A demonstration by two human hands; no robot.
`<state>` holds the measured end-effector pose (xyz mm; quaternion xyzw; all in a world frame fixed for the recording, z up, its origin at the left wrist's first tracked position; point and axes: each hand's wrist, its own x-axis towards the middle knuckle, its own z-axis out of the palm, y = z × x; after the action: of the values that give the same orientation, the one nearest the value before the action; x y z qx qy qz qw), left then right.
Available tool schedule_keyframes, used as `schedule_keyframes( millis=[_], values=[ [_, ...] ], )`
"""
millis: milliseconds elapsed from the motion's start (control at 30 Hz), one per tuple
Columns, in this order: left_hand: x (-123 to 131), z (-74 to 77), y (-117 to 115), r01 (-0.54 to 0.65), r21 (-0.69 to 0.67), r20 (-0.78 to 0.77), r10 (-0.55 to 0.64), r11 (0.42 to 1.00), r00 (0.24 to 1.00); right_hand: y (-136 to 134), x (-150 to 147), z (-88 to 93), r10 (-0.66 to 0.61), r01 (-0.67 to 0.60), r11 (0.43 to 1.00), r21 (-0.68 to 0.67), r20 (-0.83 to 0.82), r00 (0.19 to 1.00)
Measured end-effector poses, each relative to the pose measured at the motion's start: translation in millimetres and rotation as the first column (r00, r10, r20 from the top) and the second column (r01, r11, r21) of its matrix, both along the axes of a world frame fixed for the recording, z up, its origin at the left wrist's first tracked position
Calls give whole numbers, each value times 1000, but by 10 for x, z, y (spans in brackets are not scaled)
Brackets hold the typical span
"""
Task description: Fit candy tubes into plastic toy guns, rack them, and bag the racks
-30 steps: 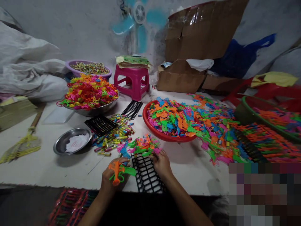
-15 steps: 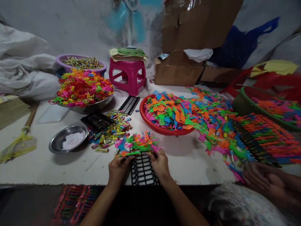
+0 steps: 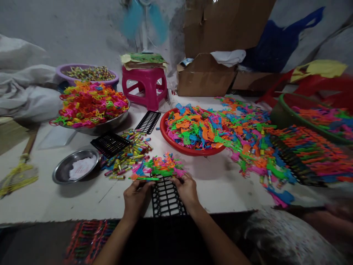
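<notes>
A black plastic grid rack (image 3: pixel 168 200) lies at the table's front edge between my hands, its near end overhanging. Small plastic toy pieces in green, orange, pink and blue (image 3: pixel 165 165) fill its far part. My left hand (image 3: pixel 137 195) pinches a green plastic toy piece (image 3: pixel 147 179) with an orange end, lying across the rack. My right hand (image 3: pixel 187 189) is closed at the right side of the rack, fingertips beside a pink piece (image 3: pixel 179 172). Whether those fingertips grip the piece or the rack's edge is hidden.
A red basin (image 3: pixel 164 134) heaped with toy pieces stands behind my right hand. Left are a steel bowl (image 3: pixel 59 173) with white paper slips, loose tubes (image 3: pixel 129 158) and black racks (image 3: pixel 110 144). Filled racks (image 3: pixel 311 154) and a co-worker's blurred arm (image 3: pixel 331 217) are right.
The view has shifted slightly. My left hand still holds the green piece at the rack, now lying more level. At the right, the co-worker's hands have drawn back from the table edge.
</notes>
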<state>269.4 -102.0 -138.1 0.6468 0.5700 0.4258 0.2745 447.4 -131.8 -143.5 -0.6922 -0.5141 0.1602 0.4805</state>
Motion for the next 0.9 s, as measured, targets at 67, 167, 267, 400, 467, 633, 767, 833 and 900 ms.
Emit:
schedule_keyframes(
  millis=[67, 167, 267, 400, 467, 633, 767, 833, 900],
  values=[
    [35, 21, -11, 18, 10, -27, -18, 1000, 999, 0, 1, 0, -8, 8, 1000, 0, 2, 1000],
    [68, 64, -23, 49, 38, -81, -46, 998, 996, -4, -2, -2, -6, 6, 1000, 8, -1, 1000],
    [75, 99, -24, 82, 73, -148, -71, 994, 987, -8, 0, 3, 1, -1, 1000, 19, -7, 1000],
    [91, 123, -4, 87, 73, -229, -68, 994, 971, -11, 18, 11, 12, -12, 1000, 15, -33, 999],
    [127, 126, 12, 83, 70, -264, -62, 994, 962, -5, 6, 12, 14, -13, 1000, 6, -47, 999],
    [182, 114, 3, 105, 110, -281, -70, 988, 957, 5, -61, 83, 12, -14, 1000, -18, -64, 998],
    [-111, 38, 11, 168, 87, -221, -145, 982, 964, -105, 385, 313, 32, -37, 997, -71, -68, 997],
    [-326, 8, 88, 6, 57, -233, 7, 998, 973, -235, 885, 495, -81, 77, 994, -76, -52, 995],
    [-473, 38, 186, -69, -5, -327, 63, 998, 943, -355, 1466, 680, -330, 329, 943, -52, -5, 944]
  ],
)
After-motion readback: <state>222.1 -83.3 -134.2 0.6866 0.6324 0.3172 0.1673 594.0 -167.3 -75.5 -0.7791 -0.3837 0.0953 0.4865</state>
